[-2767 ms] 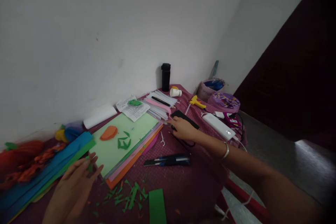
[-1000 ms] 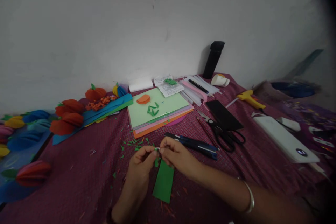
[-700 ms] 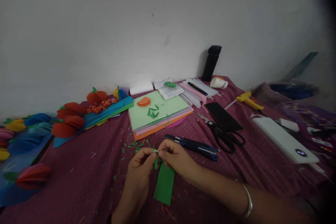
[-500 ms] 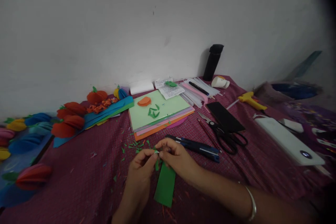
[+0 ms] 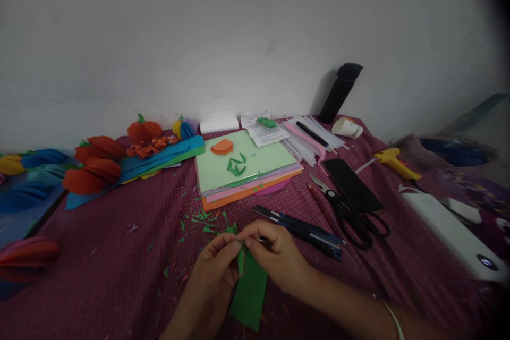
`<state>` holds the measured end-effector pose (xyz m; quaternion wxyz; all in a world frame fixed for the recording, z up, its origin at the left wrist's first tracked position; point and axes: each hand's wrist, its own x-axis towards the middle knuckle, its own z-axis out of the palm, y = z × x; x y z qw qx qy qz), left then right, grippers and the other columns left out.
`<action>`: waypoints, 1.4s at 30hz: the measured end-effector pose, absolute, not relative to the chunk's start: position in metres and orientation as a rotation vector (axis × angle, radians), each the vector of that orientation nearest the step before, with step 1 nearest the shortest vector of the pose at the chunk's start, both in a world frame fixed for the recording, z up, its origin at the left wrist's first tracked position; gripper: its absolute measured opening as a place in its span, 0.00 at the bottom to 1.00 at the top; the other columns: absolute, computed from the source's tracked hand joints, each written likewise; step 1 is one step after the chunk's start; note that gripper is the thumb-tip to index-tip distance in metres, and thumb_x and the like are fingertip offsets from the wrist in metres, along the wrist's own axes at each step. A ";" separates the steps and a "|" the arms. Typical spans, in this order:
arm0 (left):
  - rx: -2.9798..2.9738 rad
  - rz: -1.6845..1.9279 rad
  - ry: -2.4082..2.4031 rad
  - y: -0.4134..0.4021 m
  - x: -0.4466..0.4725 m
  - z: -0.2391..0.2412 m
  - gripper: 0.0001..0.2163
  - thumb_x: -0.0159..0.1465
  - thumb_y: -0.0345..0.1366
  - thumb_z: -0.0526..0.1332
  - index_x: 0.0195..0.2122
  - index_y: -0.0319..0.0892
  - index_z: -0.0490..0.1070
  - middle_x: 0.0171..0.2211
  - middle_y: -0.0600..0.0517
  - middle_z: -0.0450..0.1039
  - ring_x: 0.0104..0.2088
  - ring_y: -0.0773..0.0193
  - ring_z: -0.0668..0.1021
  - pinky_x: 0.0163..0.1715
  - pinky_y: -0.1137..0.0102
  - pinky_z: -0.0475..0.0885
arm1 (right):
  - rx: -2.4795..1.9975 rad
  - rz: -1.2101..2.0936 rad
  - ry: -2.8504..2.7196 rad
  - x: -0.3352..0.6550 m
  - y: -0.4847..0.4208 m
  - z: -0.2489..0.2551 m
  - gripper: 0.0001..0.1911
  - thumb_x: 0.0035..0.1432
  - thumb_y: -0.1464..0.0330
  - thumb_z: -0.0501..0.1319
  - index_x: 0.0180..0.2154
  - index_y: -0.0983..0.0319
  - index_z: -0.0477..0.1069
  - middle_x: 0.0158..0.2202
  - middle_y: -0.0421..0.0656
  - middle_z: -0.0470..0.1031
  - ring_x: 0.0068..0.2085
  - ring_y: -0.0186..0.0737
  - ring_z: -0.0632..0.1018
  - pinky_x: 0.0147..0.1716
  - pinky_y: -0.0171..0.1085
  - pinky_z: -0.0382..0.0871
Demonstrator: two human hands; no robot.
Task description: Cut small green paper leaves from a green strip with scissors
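Note:
My left hand (image 5: pixel 217 265) pinches a small green paper strip (image 5: pixel 241 260) between thumb and fingers. The fingers of my right hand (image 5: pixel 277 252) meet the strip's upper end in a pinch, right beside my left fingertips. A thin pale sliver shows inside the right hand's curled fingers; its kind is unclear. Below the hands a larger green paper rectangle (image 5: pixel 251 289) lies on the tablecloth, partly covered by my right hand. Green paper scraps (image 5: pixel 205 219) are scattered just beyond the fingertips.
A blue utility knife (image 5: pixel 306 231), black scissors (image 5: pixel 350 218) and a dark phone-like slab (image 5: pixel 353 185) lie to the right. Ahead is a coloured paper stack (image 5: pixel 207 178) bearing green cut pieces. Paper pumpkins (image 5: pixel 93 175) stand left. A yellow glue gun (image 5: pixel 396 163) and black bottle (image 5: pixel 340 93) are farther right.
The view has shifted, so most things sit farther right or lower. My hands remain together at the small strip, which now shows more green; the white edge seen between the fingertips is gone.

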<state>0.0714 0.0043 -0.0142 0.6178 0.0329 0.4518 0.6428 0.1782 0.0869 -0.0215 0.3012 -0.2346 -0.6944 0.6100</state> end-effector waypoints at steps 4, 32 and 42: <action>0.105 1.480 0.908 -0.001 0.066 -0.021 0.03 0.54 0.33 0.65 0.27 0.39 0.73 0.24 0.54 0.70 0.25 0.68 0.71 0.26 0.74 0.66 | -0.369 1.137 -2.134 0.185 0.097 -0.023 0.13 0.55 0.80 0.54 0.36 0.62 0.75 0.26 0.40 0.71 0.29 0.34 0.71 0.29 0.33 0.62; 1.204 1.339 1.920 -0.004 0.066 0.008 0.06 0.53 0.28 0.62 0.22 0.46 0.75 0.21 0.54 0.72 0.23 0.63 0.72 0.25 0.73 0.64 | -0.435 1.076 -2.294 0.199 0.105 0.005 0.10 0.54 0.76 0.59 0.38 0.60 0.70 0.46 0.45 0.69 0.51 0.42 0.68 0.51 0.44 0.61; 1.165 1.194 1.878 -0.002 0.066 -0.004 0.06 0.55 0.31 0.59 0.23 0.43 0.72 0.21 0.54 0.69 0.24 0.64 0.71 0.25 0.73 0.64 | -0.417 0.839 -2.484 0.197 0.103 0.004 0.04 0.54 0.75 0.58 0.31 0.61 0.69 0.27 0.38 0.70 0.34 0.36 0.71 0.51 0.42 0.58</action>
